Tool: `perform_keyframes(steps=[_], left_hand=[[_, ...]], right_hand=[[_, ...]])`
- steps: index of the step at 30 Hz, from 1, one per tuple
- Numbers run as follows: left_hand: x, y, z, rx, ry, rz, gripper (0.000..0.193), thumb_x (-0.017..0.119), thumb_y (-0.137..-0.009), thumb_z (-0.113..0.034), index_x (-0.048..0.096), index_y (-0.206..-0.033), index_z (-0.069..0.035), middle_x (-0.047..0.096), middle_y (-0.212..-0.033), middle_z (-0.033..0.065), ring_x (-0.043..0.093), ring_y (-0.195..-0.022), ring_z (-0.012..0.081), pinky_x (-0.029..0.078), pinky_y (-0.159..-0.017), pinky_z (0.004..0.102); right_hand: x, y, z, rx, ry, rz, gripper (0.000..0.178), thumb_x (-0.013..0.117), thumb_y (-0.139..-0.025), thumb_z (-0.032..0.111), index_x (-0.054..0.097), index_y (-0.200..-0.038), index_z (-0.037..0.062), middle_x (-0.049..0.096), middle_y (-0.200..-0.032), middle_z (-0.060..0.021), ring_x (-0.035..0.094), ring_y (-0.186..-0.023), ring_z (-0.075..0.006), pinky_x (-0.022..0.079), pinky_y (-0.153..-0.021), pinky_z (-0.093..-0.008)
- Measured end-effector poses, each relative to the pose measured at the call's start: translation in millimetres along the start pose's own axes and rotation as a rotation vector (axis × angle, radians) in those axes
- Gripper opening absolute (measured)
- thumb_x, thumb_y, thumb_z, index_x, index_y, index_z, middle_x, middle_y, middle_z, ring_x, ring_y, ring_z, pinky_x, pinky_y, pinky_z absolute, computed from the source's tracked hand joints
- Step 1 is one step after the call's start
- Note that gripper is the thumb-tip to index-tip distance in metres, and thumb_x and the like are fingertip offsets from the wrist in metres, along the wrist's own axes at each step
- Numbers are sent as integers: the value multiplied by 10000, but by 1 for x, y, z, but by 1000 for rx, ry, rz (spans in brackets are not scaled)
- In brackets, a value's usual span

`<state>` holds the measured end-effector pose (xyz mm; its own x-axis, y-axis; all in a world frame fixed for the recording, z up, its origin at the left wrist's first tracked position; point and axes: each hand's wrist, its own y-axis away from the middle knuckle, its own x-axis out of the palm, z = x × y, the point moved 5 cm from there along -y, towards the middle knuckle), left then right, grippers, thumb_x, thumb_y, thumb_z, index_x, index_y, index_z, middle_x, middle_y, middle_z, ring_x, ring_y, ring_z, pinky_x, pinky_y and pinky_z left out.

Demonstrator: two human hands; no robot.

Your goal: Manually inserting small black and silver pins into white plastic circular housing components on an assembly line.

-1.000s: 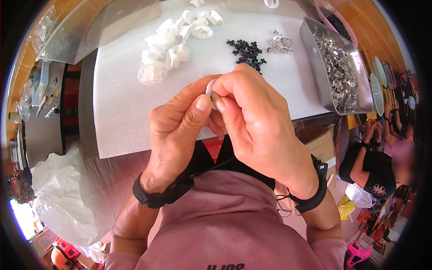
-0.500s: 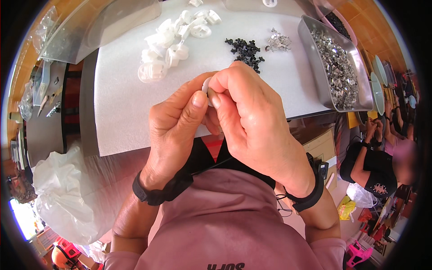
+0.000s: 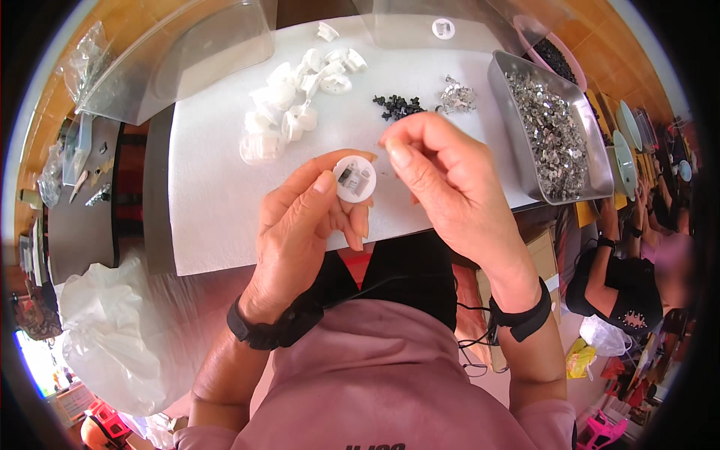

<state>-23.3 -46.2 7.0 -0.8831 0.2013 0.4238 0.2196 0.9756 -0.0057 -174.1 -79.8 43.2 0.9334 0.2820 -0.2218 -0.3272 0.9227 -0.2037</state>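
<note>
A round white plastic part [image 3: 363,192] rests in my left hand [image 3: 300,206], gripped between thumb and fingers. Its open face is turned up, showing a small black piece and a greyish insert inside. To its right, my right hand [image 3: 457,180] hovers apart from the part, with its fingers loosely bent and the thumb close to the index finger. Nothing shows between those fingertips. Just beyond the right hand lie a heap of small black cross-shaped pieces [image 3: 395,106] and a little pile of shiny metal clips [image 3: 457,97].
Several white plastic parts [image 3: 281,90] lie piled on the white sheet [image 3: 210,217]. A metal tray [image 3: 544,196] of metal clips stands at right, beside a pink container [image 3: 574,56] of black pieces. Another round part [image 3: 443,29] lies far back. A clear bin [image 3: 180,52] stands far left.
The right hand has come away from the white part and moved right. My left hand has turned the part so its open face shows.
</note>
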Motion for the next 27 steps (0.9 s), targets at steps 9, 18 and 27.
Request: perform_keyframes(steps=[9, 18, 27], left_hand=[[-5, -5, 0, -25, 162, -23, 336, 364, -1013, -224, 475, -1187, 41, 602, -844, 125, 569, -629, 148, 466, -546, 251], [-5, -5, 3, -24, 43, -77, 440, 415, -1018, -311, 503, -1239, 58, 616, -852, 108, 562, -640, 123, 463, -548, 239], [-2, -2, 2, 12, -59, -85, 430, 432, -1018, -309, 537, -1232, 49, 603, -849, 75, 556, -672, 99, 474, -576, 226]], right_hand=[[11, -15, -4, 161, -119, 124, 277, 592, -928, 193, 559, -741, -9, 439, -552, 51, 352, -505, -29, 270, -433, -228], [9, -23, 1, 268, -6, 224, 257, 628, -873, 174, 601, -699, -14, 478, -537, 26, 399, -494, -35, 292, -426, -236], [10, -23, -3, 268, 33, 301, 163, 634, -904, 151, 614, -819, 13, 573, -679, 21, 483, -549, -29, 399, -468, -200]])
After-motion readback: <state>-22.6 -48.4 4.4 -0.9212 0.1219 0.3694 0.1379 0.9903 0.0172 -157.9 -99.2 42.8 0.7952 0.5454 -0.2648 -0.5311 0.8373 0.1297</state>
